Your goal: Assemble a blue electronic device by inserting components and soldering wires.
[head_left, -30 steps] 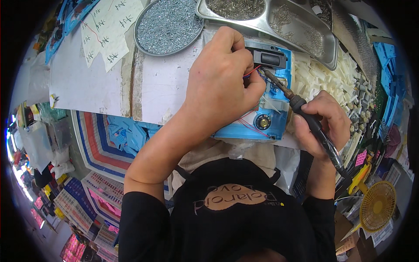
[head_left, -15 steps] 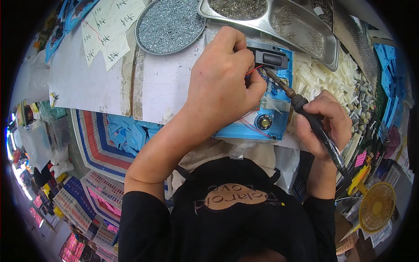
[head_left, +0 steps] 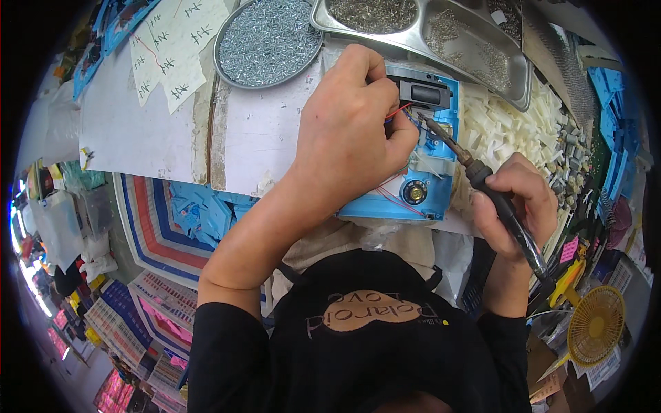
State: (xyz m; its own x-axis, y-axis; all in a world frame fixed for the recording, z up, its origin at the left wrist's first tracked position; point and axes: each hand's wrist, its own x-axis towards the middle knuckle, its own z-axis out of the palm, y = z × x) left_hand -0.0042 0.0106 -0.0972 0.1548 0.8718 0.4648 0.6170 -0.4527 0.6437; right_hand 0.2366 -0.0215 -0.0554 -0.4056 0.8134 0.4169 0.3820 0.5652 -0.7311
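Observation:
A light-blue plastic housing (head_left: pixel 362 208) lies on the bench, with a black module (head_left: pixel 424 93) at its far end and a small round speaker (head_left: pixel 414 193) at its near end. My left hand (head_left: pixel 351 120) is closed over the housing, pinching thin red and blue wires (head_left: pixel 399 110); its fingertips are partly hidden. Gripped in my right hand (head_left: pixel 521 205) is a soldering iron (head_left: pixel 508 215) with a black handle. Its tip points up and left into the housing, beside the wires and just below the black module. Whether the tip touches anything is too small to tell.
Behind the housing stand a round dish of small metal screws (head_left: pixel 268 45) and a steel compartment tray (head_left: pixel 518 88) of small metal parts. White plastic pieces (head_left: pixel 502 124) are heaped on the right. Blue parts fill a striped bag (head_left: pixel 148 220) at left. A yellow fan (head_left: pixel 595 323) stands lower right.
My right hand and the soldering iron have shifted slightly right and down, so the tip sits a little back from the wires. My left hand keeps its pinch almost unmoved.

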